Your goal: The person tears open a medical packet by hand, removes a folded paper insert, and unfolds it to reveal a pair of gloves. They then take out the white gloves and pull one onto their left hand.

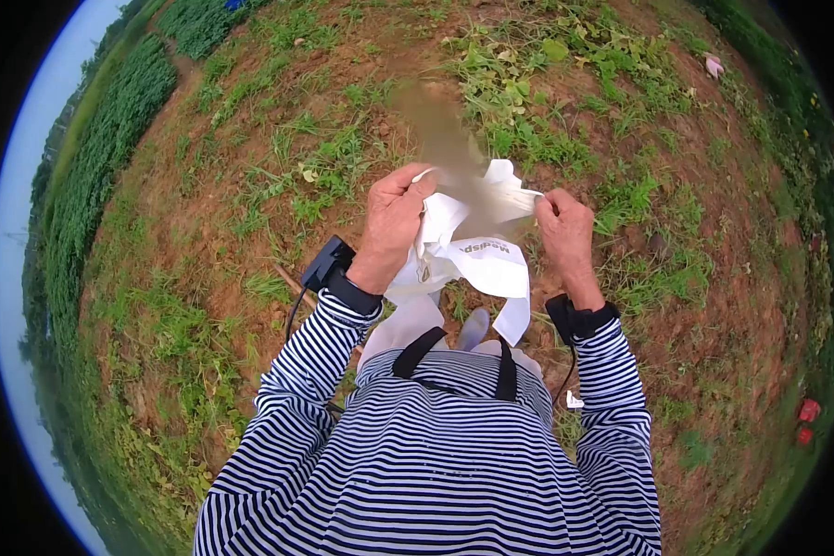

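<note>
A white bag with grey printed lettering, partly legible as "Medisp", hangs in front of my body. My left hand pinches its rim on the left side. On the right, the fingers of my right hand are closed on the opposite edge, so the top is stretched between both hands. A long white flap droops below the lettering toward my legs. A brownish blur crosses the upper part of the bag and hides some of its opening; what is inside cannot be made out.
Reddish soil with patches of weeds surrounds me. Leafy crop rows run along the left. Two red objects lie far right, and a pinkish-white item lies at upper right. One shoe shows below the bag.
</note>
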`<state>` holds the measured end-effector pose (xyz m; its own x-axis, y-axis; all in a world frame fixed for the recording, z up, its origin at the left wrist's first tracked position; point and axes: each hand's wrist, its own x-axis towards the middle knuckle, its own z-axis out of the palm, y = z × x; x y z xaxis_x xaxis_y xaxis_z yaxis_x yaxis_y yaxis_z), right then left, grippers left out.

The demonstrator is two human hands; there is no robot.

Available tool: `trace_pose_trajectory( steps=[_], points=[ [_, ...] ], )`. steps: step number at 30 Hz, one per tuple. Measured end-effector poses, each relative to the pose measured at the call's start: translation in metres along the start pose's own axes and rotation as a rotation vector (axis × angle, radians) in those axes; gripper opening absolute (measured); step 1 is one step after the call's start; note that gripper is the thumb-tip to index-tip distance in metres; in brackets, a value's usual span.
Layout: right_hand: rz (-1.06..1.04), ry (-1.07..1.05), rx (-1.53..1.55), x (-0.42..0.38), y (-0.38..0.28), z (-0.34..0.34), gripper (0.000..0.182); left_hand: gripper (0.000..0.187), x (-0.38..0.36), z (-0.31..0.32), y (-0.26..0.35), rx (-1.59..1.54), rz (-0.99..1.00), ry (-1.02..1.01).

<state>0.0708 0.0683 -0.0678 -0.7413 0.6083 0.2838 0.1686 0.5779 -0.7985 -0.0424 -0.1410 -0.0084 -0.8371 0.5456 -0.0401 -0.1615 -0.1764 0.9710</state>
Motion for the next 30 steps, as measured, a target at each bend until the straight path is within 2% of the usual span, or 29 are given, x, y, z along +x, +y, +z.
trace_pose_trajectory(
  steps=[2,4,7,9,13,14,18,21,22,25,30],
  points=[
    [-0.008,-0.047,-0.017,0.001,0.002,0.008,0.014,0.019,-0.002,0.01,-0.007,-0.044,0.016,0.031],
    [-0.044,-0.057,0.004,0.002,0.001,0.013,0.015,0.019,-0.007,0.023,-0.006,-0.095,-0.075,-0.032],
    [0.422,-0.238,0.603,0.006,-0.028,0.003,0.018,0.02,-0.01,0.019,-0.014,-0.15,-0.102,-0.068],
    [0.374,-0.249,0.704,0.007,-0.035,0.003,0.018,0.02,-0.008,0.018,-0.02,-0.172,-0.101,-0.084],
    [0.335,-0.259,0.695,0.003,-0.054,-0.001,0.013,0.022,-0.01,0.021,-0.014,-0.199,-0.137,-0.069],
    [0.323,-0.266,0.679,0.002,-0.059,0.0,0.013,0.023,-0.01,0.022,-0.017,-0.19,-0.096,-0.034],
    [0.311,-0.26,0.693,-0.002,-0.078,0.0,0.013,0.028,-0.016,0.029,-0.02,-0.104,-0.037,-0.024],
    [0.217,-0.324,0.664,-0.004,-0.073,0.008,0.013,0.023,-0.014,0.017,-0.031,0.106,-0.139,-0.02],
    [0.263,-0.342,0.635,-0.006,-0.077,0.008,0.013,0.017,-0.016,0.017,-0.034,0.133,-0.057,0.006],
    [0.321,-0.501,0.542,-0.009,-0.071,0.006,0.015,0.015,-0.019,0.015,-0.029,0.277,0.034,-0.039],
    [0.342,-0.552,0.533,-0.013,-0.051,0.012,0.013,0.018,-0.021,0.004,-0.037,0.509,0.369,-0.157]
  ],
)
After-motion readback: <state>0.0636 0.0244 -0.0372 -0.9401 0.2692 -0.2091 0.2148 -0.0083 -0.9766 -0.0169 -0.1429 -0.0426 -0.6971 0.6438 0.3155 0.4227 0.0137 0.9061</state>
